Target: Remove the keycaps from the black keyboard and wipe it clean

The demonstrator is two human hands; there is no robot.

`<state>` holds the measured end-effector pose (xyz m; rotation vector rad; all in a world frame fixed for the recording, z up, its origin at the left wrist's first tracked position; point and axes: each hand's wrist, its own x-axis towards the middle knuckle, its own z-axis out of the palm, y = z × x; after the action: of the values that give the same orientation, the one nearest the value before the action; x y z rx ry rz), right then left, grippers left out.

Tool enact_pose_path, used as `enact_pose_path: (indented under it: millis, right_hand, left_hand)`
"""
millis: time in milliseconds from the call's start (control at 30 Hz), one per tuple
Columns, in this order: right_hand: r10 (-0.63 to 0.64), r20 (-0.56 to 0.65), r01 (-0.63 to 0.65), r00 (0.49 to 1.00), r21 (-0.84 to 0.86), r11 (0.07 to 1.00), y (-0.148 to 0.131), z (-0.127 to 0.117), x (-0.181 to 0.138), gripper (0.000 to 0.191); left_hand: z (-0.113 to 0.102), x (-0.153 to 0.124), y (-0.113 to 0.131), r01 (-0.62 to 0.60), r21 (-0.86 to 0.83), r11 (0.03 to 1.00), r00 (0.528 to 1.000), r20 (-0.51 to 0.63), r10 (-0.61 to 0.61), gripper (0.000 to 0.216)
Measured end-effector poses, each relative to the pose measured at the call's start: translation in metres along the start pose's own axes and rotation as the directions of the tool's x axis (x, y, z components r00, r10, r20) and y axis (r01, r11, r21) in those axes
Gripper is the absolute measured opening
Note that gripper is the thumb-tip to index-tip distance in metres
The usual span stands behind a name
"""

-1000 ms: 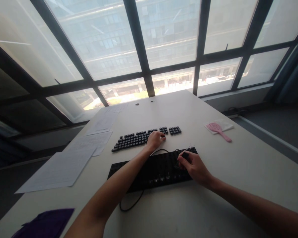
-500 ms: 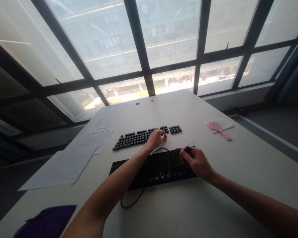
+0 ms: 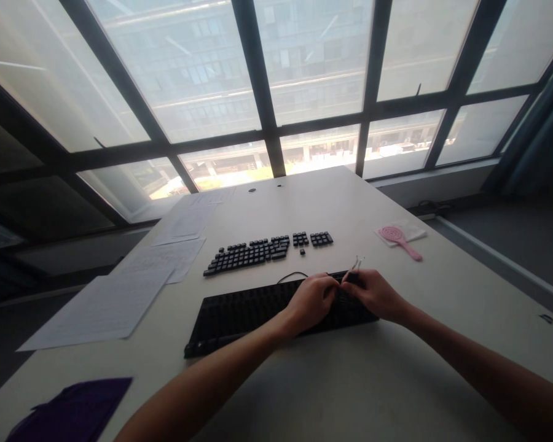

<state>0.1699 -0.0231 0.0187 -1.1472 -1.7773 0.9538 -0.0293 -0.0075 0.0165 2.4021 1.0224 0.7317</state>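
Right hand [image 3: 375,294] clamped on dark-handled wire tool [image 3: 351,277], prongs up, over right part of black keyboard [image 3: 244,313]. Left hand [image 3: 313,301] just beside it, bunched; can't tell from here whether it pinches anything. Beyond, on white table [image 3: 327,202], black keycaps [image 3: 246,255] in rows, single keycap [image 3: 302,252] nearer.

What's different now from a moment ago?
The left hand has moved back from the keycap rows, toward the person and rightward, beside the right hand over the black keyboard. A small keycap near its fingers before now lies uncovered on the table. The right hand still holds a dark object with thin wires. The pink brush and papers look unmoved.
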Motion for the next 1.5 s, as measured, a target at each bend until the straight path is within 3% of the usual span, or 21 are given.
enact_pose_path:
  millis: [167, 433, 600, 700, 767, 900, 1000, 1133, 1333, 1500]
  right_hand:
    - [-0.033, 0.105, 0.037, 0.994, -0.037, 0.999, 0.002, 0.006, 0.001, 0.017]
    - [-0.078, 0.164, 0.095, 0.983, -0.099, 0.991, 0.000, 0.007, -0.006, 0.014]
    - [-0.165, 0.112, 0.183, 0.980, -0.179, 0.967, 0.004, 0.014, -0.022, 0.017]
    - [-0.156, 0.045, 0.162, 0.987, -0.184, 0.969, 0.008, 0.017, -0.027, 0.019]
    - [-0.113, -0.029, 0.107, 0.993, -0.150, 0.983, 0.010, 0.019, -0.026, 0.018]
    - [0.006, -0.130, -0.011, 0.992, -0.036, 0.999, 0.016, 0.022, -0.020, 0.023]
    - [0.098, -0.202, -0.080, 0.974, 0.095, 0.992, 0.019, 0.023, -0.018, 0.031]
    - [0.057, -0.211, -0.040, 0.976, 0.085, 0.996, 0.016, 0.023, -0.020, 0.030]
    - [-0.106, -0.225, 0.085, 0.969, -0.099, 0.991, 0.007, 0.022, -0.028, 0.024]
    - [-0.005, -0.207, -0.006, 0.978, -0.050, 0.999, 0.003, 0.021, -0.029, 0.030]
  left_hand:
    - [0.016, -0.005, -0.001, 0.033, -0.026, 0.999, 0.999, -0.032, -0.033, 0.017]
    - [0.019, -0.006, -0.005, 0.035, -0.059, 0.998, 0.999, -0.037, -0.037, 0.015]
    - [0.016, -0.010, 0.000, -0.017, -0.068, 0.998, 1.000, -0.027, 0.015, 0.018]
    - [0.011, -0.012, 0.006, -0.067, -0.019, 0.998, 0.997, 0.028, 0.067, 0.009]
    - [0.011, -0.012, 0.007, -0.076, 0.008, 0.997, 0.996, 0.046, 0.075, 0.004]
    - [0.016, -0.008, 0.002, -0.039, -0.002, 0.999, 0.998, 0.052, 0.040, 0.022]
    - [0.020, -0.008, -0.003, -0.017, -0.033, 0.999, 0.999, 0.036, 0.018, 0.019]
    - [0.019, -0.010, -0.003, 0.012, -0.130, 0.991, 1.000, -0.004, -0.012, 0.022]
    - [0.017, -0.012, 0.002, -0.020, -0.182, 0.983, 0.998, -0.062, 0.009, 0.020]
    - [0.016, -0.015, 0.006, -0.027, -0.190, 0.981, 0.996, -0.083, 0.011, 0.026]
